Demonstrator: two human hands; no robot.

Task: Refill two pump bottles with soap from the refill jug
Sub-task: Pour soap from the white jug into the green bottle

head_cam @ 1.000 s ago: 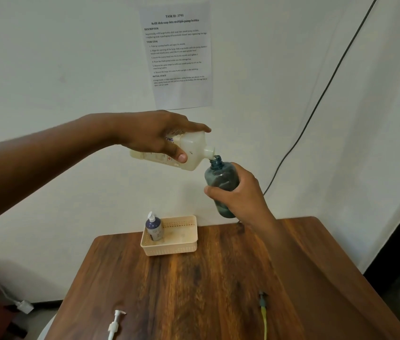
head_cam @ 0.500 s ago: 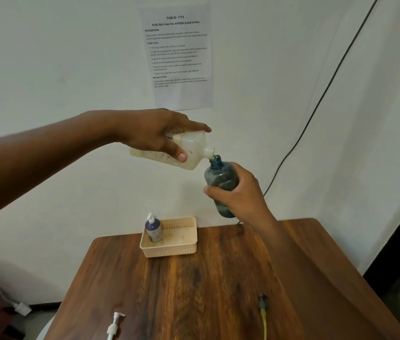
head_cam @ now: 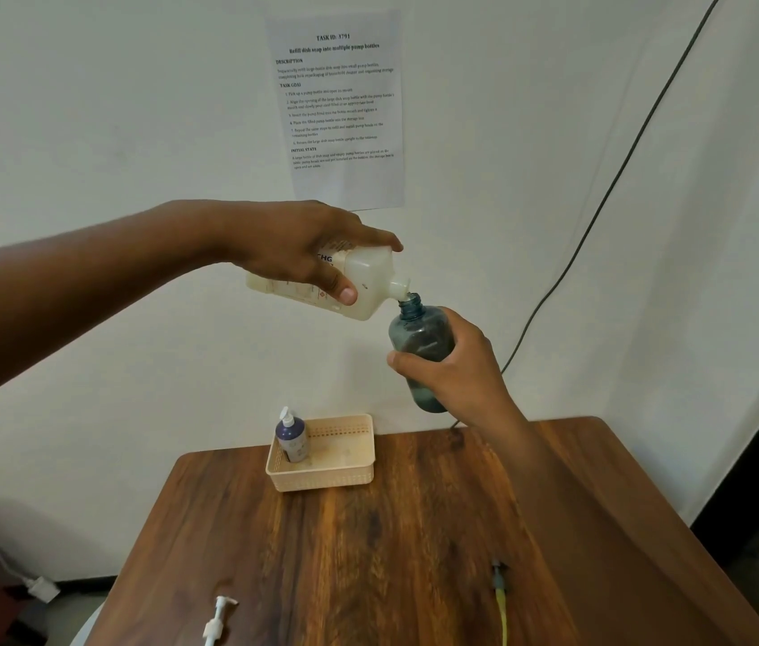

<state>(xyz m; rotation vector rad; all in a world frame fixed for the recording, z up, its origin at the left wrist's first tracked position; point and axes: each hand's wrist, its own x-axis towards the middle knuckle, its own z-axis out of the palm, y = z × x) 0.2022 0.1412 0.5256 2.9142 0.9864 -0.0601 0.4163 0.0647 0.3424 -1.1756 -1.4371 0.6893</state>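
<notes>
Above the dark wooden table (head_cam: pixel 415 552), the left hand (head_cam: pixel 303 244) clasps the white refill jug (head_cam: pixel 359 284) tipped nearly flat, its spout touching the open mouth of the tinted blue pump bottle (head_cam: pixel 419 338), which the right hand (head_cam: pixel 457 366) grips around the lower body and holds aloft, slightly tilted. To pour well, I would keep spout and neck together, raise the jug's base slowly and stop short of the shoulder. The other pump bottle (head_cam: pixel 291 438), capped, stands in the beige basket (head_cam: pixel 321 477); a loose pump head (head_cam: pixel 219 620) lies at the table's near edge.
</notes>
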